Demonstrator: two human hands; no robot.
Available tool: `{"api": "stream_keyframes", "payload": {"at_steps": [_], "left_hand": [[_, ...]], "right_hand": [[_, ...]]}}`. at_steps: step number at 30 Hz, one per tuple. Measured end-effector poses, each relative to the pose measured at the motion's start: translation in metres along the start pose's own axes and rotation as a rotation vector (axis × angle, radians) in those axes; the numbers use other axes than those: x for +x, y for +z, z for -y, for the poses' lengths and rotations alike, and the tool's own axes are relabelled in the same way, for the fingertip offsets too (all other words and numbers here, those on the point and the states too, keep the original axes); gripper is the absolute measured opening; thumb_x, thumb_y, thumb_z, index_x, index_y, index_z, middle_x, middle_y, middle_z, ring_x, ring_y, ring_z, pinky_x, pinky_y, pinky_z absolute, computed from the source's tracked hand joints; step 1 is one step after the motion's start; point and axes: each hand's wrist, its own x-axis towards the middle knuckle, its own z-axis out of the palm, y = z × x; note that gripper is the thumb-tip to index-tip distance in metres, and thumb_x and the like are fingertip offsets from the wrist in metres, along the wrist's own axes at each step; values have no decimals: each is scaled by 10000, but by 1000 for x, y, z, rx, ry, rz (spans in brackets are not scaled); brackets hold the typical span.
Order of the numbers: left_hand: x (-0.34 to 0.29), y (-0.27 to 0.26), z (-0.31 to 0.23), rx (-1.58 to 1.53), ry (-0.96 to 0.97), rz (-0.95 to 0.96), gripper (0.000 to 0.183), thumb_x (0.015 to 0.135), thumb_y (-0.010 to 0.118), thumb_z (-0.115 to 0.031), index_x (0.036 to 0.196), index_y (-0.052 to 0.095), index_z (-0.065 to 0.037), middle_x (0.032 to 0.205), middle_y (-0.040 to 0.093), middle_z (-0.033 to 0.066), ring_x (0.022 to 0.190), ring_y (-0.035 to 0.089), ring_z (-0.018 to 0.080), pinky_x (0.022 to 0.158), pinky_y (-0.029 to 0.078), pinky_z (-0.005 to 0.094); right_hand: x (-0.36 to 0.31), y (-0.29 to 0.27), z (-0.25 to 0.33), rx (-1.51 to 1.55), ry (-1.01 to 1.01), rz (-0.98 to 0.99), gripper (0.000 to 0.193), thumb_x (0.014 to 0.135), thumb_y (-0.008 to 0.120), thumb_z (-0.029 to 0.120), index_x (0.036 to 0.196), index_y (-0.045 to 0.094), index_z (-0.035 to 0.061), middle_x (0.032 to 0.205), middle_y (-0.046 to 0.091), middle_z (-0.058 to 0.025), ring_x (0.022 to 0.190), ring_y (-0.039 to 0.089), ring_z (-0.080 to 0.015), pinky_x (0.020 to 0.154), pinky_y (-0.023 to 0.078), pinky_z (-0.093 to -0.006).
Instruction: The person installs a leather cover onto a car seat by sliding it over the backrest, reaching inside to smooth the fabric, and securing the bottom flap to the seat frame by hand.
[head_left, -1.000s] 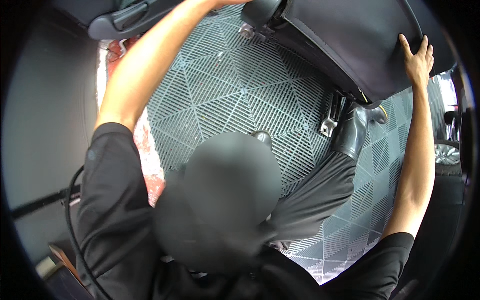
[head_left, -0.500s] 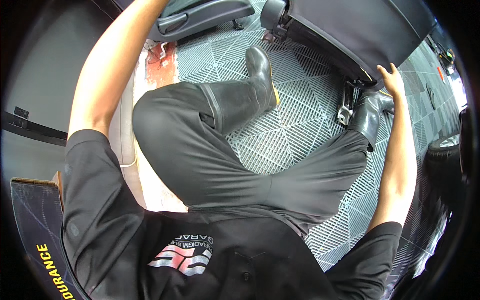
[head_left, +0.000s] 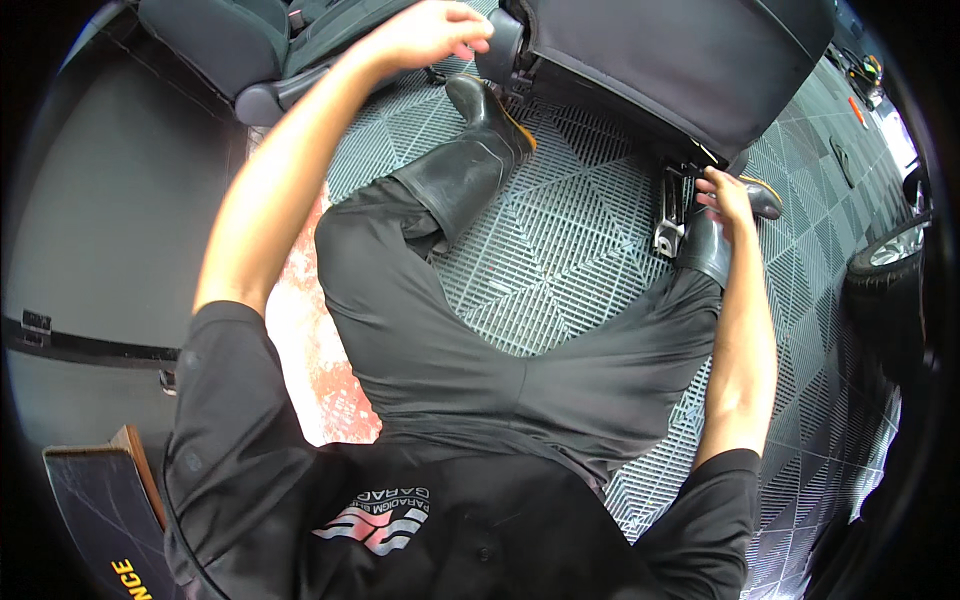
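Note:
A black car seat (head_left: 660, 70) lies tipped on the floor in front of me. My left hand (head_left: 435, 35) hangs beside the seat's rounded plastic side cover (head_left: 500, 48), fingers loosely bent and apart, holding nothing. Near the seat's lower right edge is my right hand (head_left: 730, 198), its fingers slightly curled, spread and empty. A metal seat rail (head_left: 668, 215) sticks out below the seat, between it and my right boot (head_left: 708, 245). Whether the right fingertips touch the seat's edge I cannot tell.
Grey grid floor tiles (head_left: 550, 240) spread under my legs. Another car seat (head_left: 225, 45) stands at the upper left, beside a dark panel (head_left: 110, 220). A dark box (head_left: 100, 500) sits at lower left. A wheel (head_left: 890, 250) and an orange object (head_left: 857, 112) are at right.
My left hand has come into view from the top, near the seat's side cover. My right hand has moved left and down from the seat's right side to its lower edge. The view has shifted.

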Motion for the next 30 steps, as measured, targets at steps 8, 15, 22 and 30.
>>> {"api": "stream_keyframes", "payload": {"at_steps": [8,15,22,30], "left_hand": [[42,146,71,-997,-375,-248,409,1011,484,-241,1330,526,11,1211,666,161,1030,680,249,890,531,359],[66,180,53,-1184,-223,-558,403,985,521,-115,1353,461,37,1271,600,199,1114,629,271,901,528,370],[85,198,30,-1327,-220,-729,379,937,589,-95,1278,482,31,1136,596,140,1009,635,274,860,536,424],[98,164,24,-1177,-379,-664,384,913,703,-251,1124,569,40,986,618,148,864,685,278,768,587,390]], "right_hand": [[9,123,19,781,67,210,820,905,610,579,1456,395,11,1317,609,-175,1108,638,-287,887,507,-408],[15,150,29,1213,110,116,452,907,675,356,1176,531,22,1176,646,-167,1066,649,-329,928,513,-465],[7,154,33,1308,83,-142,311,888,705,251,1097,601,45,989,630,-86,946,640,-292,901,511,-484],[1,144,57,1383,25,-105,346,894,721,284,1045,582,5,947,644,-106,924,661,-286,923,512,-466]]}}
